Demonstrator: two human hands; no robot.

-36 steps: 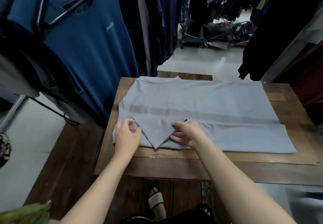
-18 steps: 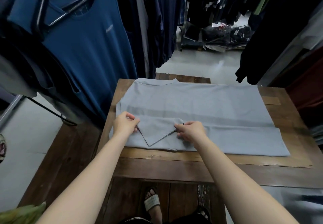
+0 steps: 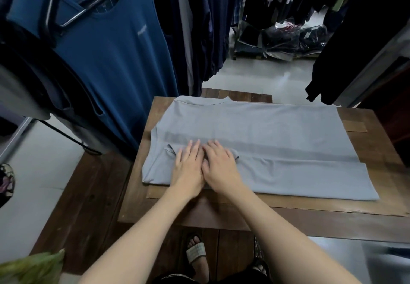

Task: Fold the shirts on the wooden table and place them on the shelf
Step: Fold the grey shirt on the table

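We have both hands flat with fingers straight, touching side by side: our left hand (image 3: 188, 168) and right hand (image 3: 221, 166) press the grey shirt (image 3: 277, 141) toward the table's (image 3: 377, 203) near left corner. The shirt (smooth, near side folded in) runs lengthwise toward the right edge, so our right hand is nearer the hem.

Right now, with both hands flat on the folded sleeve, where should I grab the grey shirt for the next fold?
Probably the hem end of the grey shirt, coming from the right side. Its edge lies flat and free on the wooden table with both corners exposed, so the fingers can slide under. The collar end lies under the left hand and right hand.
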